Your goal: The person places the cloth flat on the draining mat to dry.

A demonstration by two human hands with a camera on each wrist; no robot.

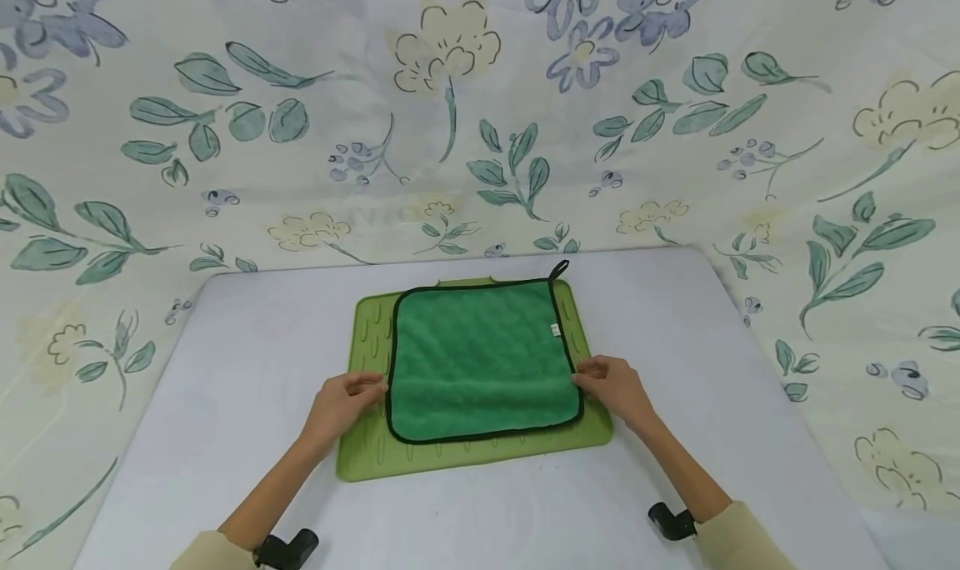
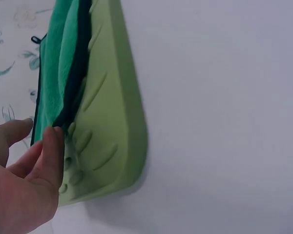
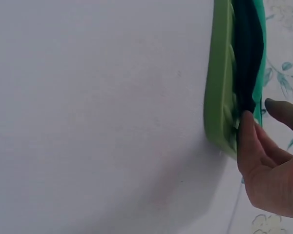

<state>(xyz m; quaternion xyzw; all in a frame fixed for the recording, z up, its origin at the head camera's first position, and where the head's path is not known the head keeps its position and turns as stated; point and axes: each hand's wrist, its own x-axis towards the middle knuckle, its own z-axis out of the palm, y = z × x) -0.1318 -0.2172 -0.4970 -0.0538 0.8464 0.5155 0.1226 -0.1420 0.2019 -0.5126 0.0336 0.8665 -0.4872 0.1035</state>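
Note:
A green cloth (image 1: pixel 480 345) with a black edge and a small hanging loop lies over a lighter green, ridged mat (image 1: pixel 472 452). My left hand (image 1: pixel 343 403) is at the cloth's left edge, fingers and thumb on either side of it. On the opposite edge, my right hand (image 1: pixel 617 388) pinches the cloth in much the same way. A low ridge crosses the cloth between both hands. Seen from the left wrist, the fingertips (image 2: pixel 51 134) meet the black edge. In the right wrist view, the cloth's edge (image 3: pixel 249 63) stands a little off the mat near the fingers.
The mat rests on a white table (image 1: pixel 660 320). Behind and beside the table hangs a floral fabric (image 1: pixel 480 137). Black wrist-worn devices (image 1: pixel 288 549) sit at both sleeve cuffs.

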